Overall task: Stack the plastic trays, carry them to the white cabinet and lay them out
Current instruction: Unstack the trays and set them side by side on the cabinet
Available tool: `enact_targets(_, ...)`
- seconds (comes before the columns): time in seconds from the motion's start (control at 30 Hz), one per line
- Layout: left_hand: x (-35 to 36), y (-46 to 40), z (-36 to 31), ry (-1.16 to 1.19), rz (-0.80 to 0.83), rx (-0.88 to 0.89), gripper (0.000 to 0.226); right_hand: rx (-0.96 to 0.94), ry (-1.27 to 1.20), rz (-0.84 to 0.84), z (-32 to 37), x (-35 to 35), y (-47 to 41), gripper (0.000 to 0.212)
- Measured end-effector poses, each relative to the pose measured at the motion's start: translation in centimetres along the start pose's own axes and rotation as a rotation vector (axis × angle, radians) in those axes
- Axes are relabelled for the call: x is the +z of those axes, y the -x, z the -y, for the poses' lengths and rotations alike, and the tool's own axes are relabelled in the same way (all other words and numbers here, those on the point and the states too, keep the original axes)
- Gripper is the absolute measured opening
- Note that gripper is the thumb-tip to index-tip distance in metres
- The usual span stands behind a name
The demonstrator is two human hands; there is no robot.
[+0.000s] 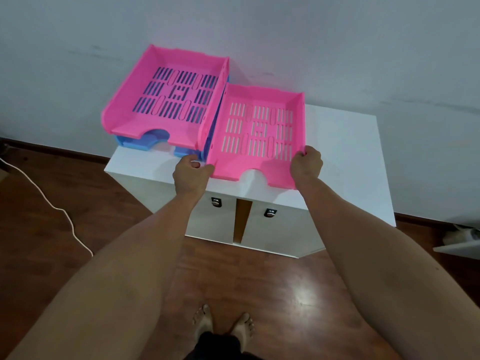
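A pink slotted plastic tray (259,118) lies flat on the top of the white cabinet (345,152). My left hand (189,175) grips its front left corner and my right hand (306,165) grips its front right corner. To its left stands a stack: another pink tray (166,71) on top of blue trays (150,141). The stack overhangs the cabinet's left edge and touches the held tray's left wall. How many blue trays lie under it I cannot tell.
The cabinet stands against a pale wall, its two doors carrying black locks (216,202) and slightly apart. A white cable (52,203) runs over the wooden floor at left. A white object (459,240) sits on the floor at the right edge. My bare feet (223,323) are below.
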State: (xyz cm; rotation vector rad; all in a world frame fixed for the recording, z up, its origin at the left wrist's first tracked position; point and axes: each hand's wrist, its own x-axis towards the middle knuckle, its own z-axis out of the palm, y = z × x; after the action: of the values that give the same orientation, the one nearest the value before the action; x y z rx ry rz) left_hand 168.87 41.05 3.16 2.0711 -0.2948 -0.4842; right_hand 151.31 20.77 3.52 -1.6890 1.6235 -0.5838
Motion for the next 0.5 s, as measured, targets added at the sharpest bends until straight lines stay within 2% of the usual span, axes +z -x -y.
enact_targets(0.23,0.3,-1.7,0.2,0.006,-0.045,0.055,0.025,0.036,-0.023,-0.031,1.3,1.6,-1.5,0.039)
enact_targets(0.5,0.8,-3.2,0.2,0.01,-0.1,0.016,0.028,0.044,-0.006,-0.056,1.9,2.4,-2.9,0.036)
